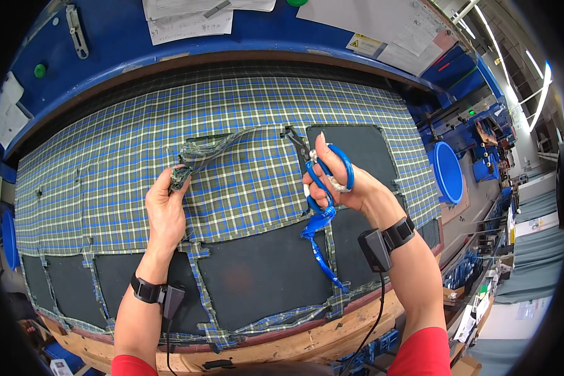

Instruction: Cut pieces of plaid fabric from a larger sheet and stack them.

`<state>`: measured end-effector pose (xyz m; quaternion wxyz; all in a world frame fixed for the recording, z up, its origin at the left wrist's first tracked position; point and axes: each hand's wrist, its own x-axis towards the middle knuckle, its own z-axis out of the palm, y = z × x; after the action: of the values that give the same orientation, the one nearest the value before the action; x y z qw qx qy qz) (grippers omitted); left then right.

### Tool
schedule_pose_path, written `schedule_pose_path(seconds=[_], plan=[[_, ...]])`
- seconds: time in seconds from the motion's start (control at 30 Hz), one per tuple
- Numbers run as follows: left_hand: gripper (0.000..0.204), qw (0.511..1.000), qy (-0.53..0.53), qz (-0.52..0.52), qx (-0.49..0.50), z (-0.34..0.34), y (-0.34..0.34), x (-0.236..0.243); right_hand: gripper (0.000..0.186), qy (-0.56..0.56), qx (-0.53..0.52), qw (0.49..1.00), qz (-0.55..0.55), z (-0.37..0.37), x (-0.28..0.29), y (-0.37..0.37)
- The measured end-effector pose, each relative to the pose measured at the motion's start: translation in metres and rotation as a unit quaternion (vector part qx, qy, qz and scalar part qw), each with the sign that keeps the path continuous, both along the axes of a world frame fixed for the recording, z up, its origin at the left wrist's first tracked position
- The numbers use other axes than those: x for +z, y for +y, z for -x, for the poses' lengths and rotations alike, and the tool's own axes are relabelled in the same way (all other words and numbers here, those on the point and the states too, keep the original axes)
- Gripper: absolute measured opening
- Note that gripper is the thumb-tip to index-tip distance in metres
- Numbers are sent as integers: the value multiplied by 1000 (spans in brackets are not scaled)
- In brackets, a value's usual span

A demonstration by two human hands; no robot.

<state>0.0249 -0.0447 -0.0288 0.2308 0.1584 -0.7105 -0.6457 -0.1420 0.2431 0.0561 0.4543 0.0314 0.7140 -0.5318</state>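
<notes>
My left hand (165, 213) is closed on a bunched strip of plaid fabric (214, 152), lifted above the sheet, with its end gathered between thumb and fingers. That strip runs right toward the blades of a pair of scissors (301, 146). My right hand (352, 188) grips the scissors by their blue handles, thumb through one loop; white wrapping covers part of them. From the handles hangs a blue ribbon (319, 250). Below lies a layered sheet of blue, green and white plaid fabric (250, 194), with rectangular pieces cut out along the near side.
Dark table surface (263, 276) shows through the cut-out openings, among narrow plaid strips. A wooden edge (313, 338) runs along the near side. Behind the fabric stands a blue machine beam (106, 44) with papers on it. At right is a blue round tub (448, 172).
</notes>
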Motion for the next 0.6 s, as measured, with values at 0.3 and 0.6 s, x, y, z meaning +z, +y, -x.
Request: schedule_pose_path(seconds=[0.3, 0.6], plan=[[26, 1000, 3, 21, 11, -4, -2, -5, 94, -45, -62, 995, 60, -4, -4, -11], [25, 1000, 5, 19, 7, -4, -3, -6, 79, -29, -93, 993, 64, -2, -16, -16]])
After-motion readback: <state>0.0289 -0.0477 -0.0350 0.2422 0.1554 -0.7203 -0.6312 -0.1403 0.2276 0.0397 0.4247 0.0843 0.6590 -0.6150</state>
